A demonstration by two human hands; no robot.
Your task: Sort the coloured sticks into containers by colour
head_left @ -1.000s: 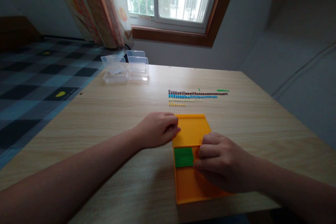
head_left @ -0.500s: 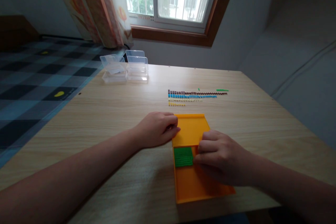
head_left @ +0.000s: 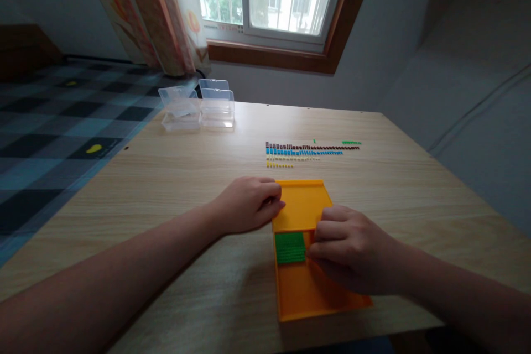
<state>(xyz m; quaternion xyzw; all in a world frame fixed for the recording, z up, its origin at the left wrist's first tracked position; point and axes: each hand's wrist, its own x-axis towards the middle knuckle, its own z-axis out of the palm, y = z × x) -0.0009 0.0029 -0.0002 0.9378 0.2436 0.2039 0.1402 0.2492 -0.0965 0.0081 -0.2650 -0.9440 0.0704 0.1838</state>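
Observation:
An orange tray-like box [head_left: 315,296] lies near the front of the table, with a flat yellow-orange panel [head_left: 301,204] across its far part. Inside, against the left wall, sits a green block of thin ridged pieces [head_left: 290,248]. My left hand [head_left: 251,204] has its fingers curled on the box's far left edge, gripping it there. Over the box's right side, my right hand [head_left: 352,246] is closed, thumb and fingertips pinched at the right edge of the green block. Whatever lies between those fingertips is hidden.
Beyond the box run rows of tiny bricks: dark brown [head_left: 315,147], blue [head_left: 286,152], pale yellow [head_left: 298,159] and yellow [head_left: 280,165]. Small green pieces [head_left: 351,142] lie at the far right of them. Open transparent plastic boxes [head_left: 218,108] stand at the table's back left corner.
My right hand has shifted very slightly to the right. The left hand, the box and the brick rows look the same.

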